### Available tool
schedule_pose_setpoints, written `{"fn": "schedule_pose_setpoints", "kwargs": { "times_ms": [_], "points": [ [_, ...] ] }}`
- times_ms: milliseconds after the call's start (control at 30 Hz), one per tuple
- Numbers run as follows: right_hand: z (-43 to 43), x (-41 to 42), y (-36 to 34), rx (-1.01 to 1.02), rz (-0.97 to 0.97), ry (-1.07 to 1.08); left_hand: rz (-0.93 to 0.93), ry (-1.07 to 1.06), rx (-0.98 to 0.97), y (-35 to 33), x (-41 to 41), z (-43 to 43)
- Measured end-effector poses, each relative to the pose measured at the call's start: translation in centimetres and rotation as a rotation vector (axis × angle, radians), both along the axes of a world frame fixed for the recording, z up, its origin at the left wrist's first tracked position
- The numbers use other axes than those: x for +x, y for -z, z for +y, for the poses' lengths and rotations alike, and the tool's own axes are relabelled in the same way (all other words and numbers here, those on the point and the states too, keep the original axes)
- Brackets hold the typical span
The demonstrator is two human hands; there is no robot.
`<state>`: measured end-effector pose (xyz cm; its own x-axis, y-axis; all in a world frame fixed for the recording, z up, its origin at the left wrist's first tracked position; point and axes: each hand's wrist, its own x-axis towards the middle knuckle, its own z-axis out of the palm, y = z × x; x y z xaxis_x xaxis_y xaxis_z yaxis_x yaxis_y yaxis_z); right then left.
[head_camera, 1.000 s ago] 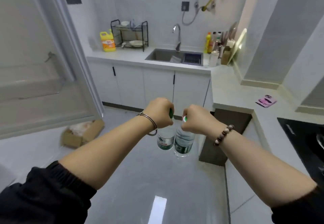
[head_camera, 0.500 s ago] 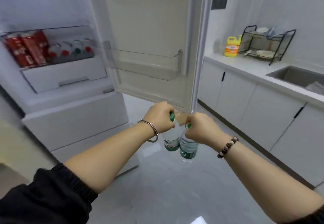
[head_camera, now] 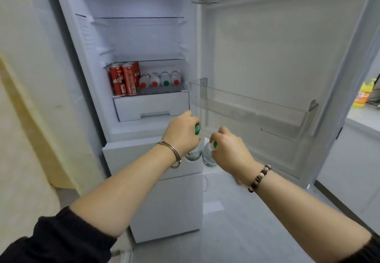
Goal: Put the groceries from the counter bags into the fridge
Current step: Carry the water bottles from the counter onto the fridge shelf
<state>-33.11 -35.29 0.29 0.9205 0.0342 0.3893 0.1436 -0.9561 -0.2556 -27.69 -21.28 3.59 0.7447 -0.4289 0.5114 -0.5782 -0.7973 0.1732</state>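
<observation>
The fridge [head_camera: 144,36] stands open, its upper compartment lit, with two glass shelves above a lower shelf that carries things. Its door [head_camera: 267,46] is swung out to the right, and a clear door bin [head_camera: 257,114] runs across the door's inner face. Below the open compartment are closed white freezer fronts [head_camera: 164,201]. At the far right edge a strip of desk [head_camera: 362,116] carries a yellow jug [head_camera: 364,94]. A white drawer [head_camera: 152,106] sits under the lower shelf. On that shelf red cans [head_camera: 123,80] stand upright at the left, and just beside them a row of small bottles [head_camera: 160,79] lies with red and green caps facing outward. The left hand [head_camera: 181,137] has its fingers curled tight round the neck of a water bottle [head_camera: 193,153], whose green cap shows beside the knuckles. The right hand [head_camera: 230,149] grips the neck of a second water bottle [head_camera: 207,158] in the same way. Both bottles hang below the fists in front of the fridge, lower than the drawer and near the hinge side, just beside each other; whether they touch cannot be told. A metal bangle [head_camera: 172,153] circles the left wrist and a bead bracelet [head_camera: 259,178] the right.
</observation>
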Motion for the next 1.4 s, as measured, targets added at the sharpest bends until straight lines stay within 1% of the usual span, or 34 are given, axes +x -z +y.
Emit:
{"fn": "schedule_pose_setpoints", "kwargs": {
  "times_ms": [100,267,367,467,600,833,933,1033,1200,1400],
  "points": [
    [2.1,4.5,-1.9,-0.032,-0.112,-0.059,-0.086,-0.017,-0.032,-2.1,3.7,2.2],
    [4.4,11.2,-5.1,-0.038,-0.357,-0.134,-0.284,-0.020,-0.067,-5.8,9.1,6.4],
    [5.7,14.3,-7.3,-0.045,-0.502,-0.164,-0.401,0.018,-0.094,-7.7,12.0,8.6],
    [6.8,17.1,-9.5,-0.010,-0.635,-0.198,-0.505,0.042,-0.151,-9.6,14.7,10.1],
    [7.8,21.8,-12.1,0.032,-0.750,-0.211,-0.600,0.043,-0.227,-11.8,19.0,10.6],
    [8.9,30.7,-15.0,0.142,-0.942,-0.209,-0.721,-0.003,-0.195,-13.3,26.6,10.7],
    [9.5,34.1,-15.5,0.157,-0.990,-0.224,-0.750,-0.021,-0.170,-13.7,29.1,11.1],
    [10.1,36.9,-15.7,0.175,-0.990,-0.245,-0.765,-0.048,-0.164,-13.8,31.3,11.7],
    [12.2,40.9,-15.4,0.171,-0.932,-0.275,-0.783,-0.066,-0.152,-13.3,35.2,13.3],
    [14.0,45.7,-14.3,0.119,-0.865,-0.283,-0.744,-0.086,-0.162,-12.3,40.4,16.1]
  ]
}}
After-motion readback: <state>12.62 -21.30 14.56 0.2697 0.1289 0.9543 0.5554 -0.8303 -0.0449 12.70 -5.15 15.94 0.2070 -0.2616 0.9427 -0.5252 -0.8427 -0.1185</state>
